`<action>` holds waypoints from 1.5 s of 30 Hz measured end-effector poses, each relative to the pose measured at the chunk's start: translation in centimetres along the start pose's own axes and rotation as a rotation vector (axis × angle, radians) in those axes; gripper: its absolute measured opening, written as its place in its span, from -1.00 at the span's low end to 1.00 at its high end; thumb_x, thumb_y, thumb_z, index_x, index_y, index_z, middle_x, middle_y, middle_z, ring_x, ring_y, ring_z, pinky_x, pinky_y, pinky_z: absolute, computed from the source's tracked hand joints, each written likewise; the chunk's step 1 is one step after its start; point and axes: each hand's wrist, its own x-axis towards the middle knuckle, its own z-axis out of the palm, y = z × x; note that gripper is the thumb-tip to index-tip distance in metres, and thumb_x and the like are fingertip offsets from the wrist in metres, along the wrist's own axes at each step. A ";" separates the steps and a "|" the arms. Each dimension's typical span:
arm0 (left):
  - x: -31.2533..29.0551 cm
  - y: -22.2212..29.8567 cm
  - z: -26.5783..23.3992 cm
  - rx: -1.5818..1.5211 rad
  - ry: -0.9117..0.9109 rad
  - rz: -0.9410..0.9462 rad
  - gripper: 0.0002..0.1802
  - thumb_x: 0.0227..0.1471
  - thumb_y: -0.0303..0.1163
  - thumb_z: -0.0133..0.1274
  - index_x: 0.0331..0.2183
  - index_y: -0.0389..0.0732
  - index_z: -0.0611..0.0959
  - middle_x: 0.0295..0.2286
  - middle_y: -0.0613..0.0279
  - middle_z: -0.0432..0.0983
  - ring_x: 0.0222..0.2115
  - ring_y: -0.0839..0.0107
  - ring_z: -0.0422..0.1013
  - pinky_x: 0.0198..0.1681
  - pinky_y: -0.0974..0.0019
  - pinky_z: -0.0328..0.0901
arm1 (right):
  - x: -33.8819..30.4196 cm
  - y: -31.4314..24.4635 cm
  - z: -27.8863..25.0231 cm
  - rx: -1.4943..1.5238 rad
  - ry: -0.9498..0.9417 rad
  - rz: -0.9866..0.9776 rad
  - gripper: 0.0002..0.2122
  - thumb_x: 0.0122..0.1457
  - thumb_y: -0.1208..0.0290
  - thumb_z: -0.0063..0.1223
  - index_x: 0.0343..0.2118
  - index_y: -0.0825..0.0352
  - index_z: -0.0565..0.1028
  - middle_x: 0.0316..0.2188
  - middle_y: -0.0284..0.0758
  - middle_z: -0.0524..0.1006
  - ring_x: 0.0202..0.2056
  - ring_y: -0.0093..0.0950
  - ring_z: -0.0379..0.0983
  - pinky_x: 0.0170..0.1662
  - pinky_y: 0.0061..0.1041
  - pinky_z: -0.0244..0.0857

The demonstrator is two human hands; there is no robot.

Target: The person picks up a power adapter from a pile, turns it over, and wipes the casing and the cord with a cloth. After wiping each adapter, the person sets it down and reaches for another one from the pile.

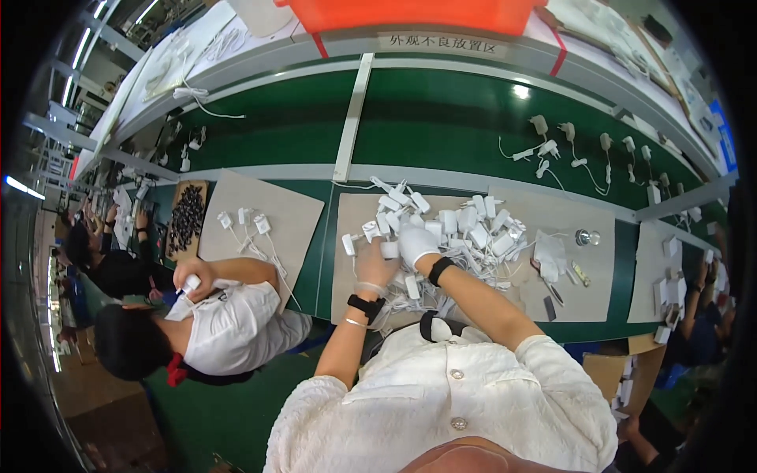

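A heap of white power adapters (478, 235) with white cables lies on a grey-brown mat (583, 229) before me. My left hand (376, 266), with a black wrist band, is at the heap's left side, its fingers closed about a white power adapter (389, 250). Just right of it, my right hand (417, 243) wears a white glove and reaches into the heap. Adapters and the glove's own back hide its fingertips, so its grip cannot be made out. Loose white cables (473, 272) run beneath both hands.
On the mat's right lie a clear plastic bag (550, 254), tweezers (555, 293), a dark small block (550, 308) and a glass jar (585, 237). An orange bin (418, 14) stands on the shelf above. At left a co-worker (229, 323) sits close, beside a tray of black parts (188, 217).
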 end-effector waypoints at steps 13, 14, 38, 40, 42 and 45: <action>-5.7 8.7 -3.8 -1.066 -0.241 0.158 -0.50 -0.25 -0.46 0.28 -0.21 -0.22 0.42 -0.29 0.22 0.45 -0.26 0.43 0.42 -0.19 0.37 0.34 | -16.4 -1.4 -18.0 0.865 0.224 0.001 -0.73 0.01 0.44 0.23 -0.25 0.45 0.49 -0.38 -0.34 0.54 -0.37 -0.63 0.47 -0.36 -0.65 0.36; -5.8 9.2 -4.1 -1.085 -0.289 0.195 -0.51 -0.22 -0.42 0.28 -0.21 -0.22 0.42 -0.27 0.22 0.44 -0.24 0.40 0.41 -0.15 0.35 0.32 | -17.0 -1.3 -18.3 0.915 0.318 -0.066 -0.72 -0.02 0.46 0.25 -0.25 0.46 0.48 -0.38 -0.34 0.55 -0.38 -0.64 0.47 -0.40 -0.65 0.35; -8.2 16.5 -12.0 -1.527 -1.030 0.187 -0.62 -0.05 -0.35 0.06 -0.17 -0.35 0.47 -0.38 0.08 0.51 -0.30 0.15 0.48 -0.15 0.20 0.33 | -19.7 2.2 -21.7 2.663 -0.638 -0.060 -0.69 0.29 0.21 -0.34 -0.61 0.15 0.20 -0.83 -0.55 0.25 -0.75 -0.67 0.15 -0.65 -0.67 0.03; -8.8 16.0 -12.8 -1.556 -1.092 0.254 -0.63 -0.07 -0.40 0.08 -0.18 -0.34 0.48 -0.38 0.08 0.51 -0.30 0.16 0.48 -0.16 0.21 0.34 | -19.9 2.6 -21.4 2.577 -0.615 -0.088 -0.68 0.29 0.19 -0.32 -0.61 0.16 0.22 -0.83 -0.54 0.26 -0.75 -0.66 0.16 -0.63 -0.68 0.04; -9.1 15.9 -14.3 -1.481 -0.910 0.679 -0.61 -0.12 -0.48 0.12 -0.17 -0.33 0.48 -0.37 0.10 0.52 -0.29 0.23 0.48 -0.15 0.26 0.33 | -20.2 2.8 -21.2 2.409 -0.584 -0.151 -0.66 0.28 0.14 -0.29 -0.61 0.17 0.25 -0.84 -0.51 0.28 -0.74 -0.63 0.18 -0.59 -0.68 0.07; -9.9 17.0 -15.3 -1.240 -0.652 0.786 -0.57 -0.17 -0.54 0.16 -0.16 -0.31 0.49 -0.36 0.12 0.52 -0.27 0.30 0.46 -0.14 0.30 0.32 | -19.9 4.3 -20.1 1.860 -0.368 -0.363 -0.68 0.28 0.13 -0.29 -0.50 0.23 0.36 -0.76 -0.47 0.34 -0.67 -0.58 0.26 -0.52 -0.62 0.15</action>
